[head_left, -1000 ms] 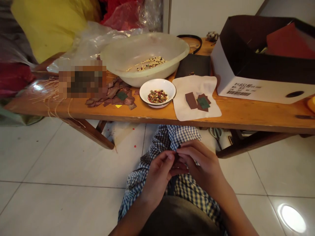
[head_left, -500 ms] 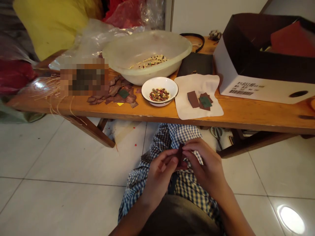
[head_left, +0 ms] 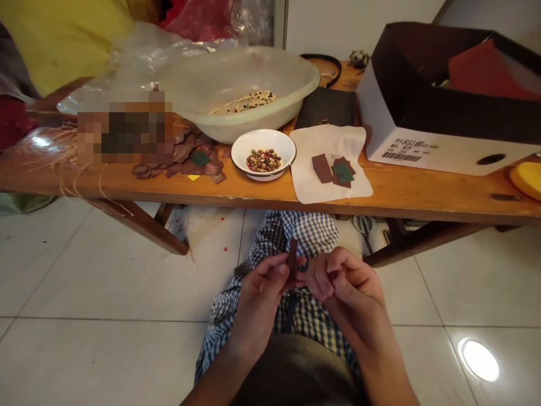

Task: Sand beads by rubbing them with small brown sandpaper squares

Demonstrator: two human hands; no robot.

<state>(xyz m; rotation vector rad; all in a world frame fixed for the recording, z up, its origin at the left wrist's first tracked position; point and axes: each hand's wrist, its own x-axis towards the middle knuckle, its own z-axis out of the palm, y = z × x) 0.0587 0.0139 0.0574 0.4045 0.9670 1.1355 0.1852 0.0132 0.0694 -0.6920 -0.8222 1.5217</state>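
Observation:
My left hand [head_left: 266,287] pinches a narrow dark brown piece [head_left: 292,255], thin like folded paper or leather, upright between thumb and fingers above my lap. Close beside it on the right, my right hand [head_left: 346,279] is closed, fingers curled in. A speck of dark red shows by its thumb, too small to name. On the bench in front stands a white enamel bowl [head_left: 239,160] of mixed coloured beads. Right of the bowl, a white cloth [head_left: 308,192] carries brown pieces [head_left: 322,168] and a green piece [head_left: 343,172].
A large translucent basin [head_left: 203,115] with strung beads stands behind the bowl on the wooden bench [head_left: 262,202]. Brown scraps [head_left: 186,152] lie to the left. On the right are a box [head_left: 448,152] and a yellow object [head_left: 526,179]. Scissors [head_left: 363,228] lie below the bench.
My right hand has come away from the brown piece and curled its fingers, turning slightly. My left hand still holds the piece. The view has shifted a little to the right.

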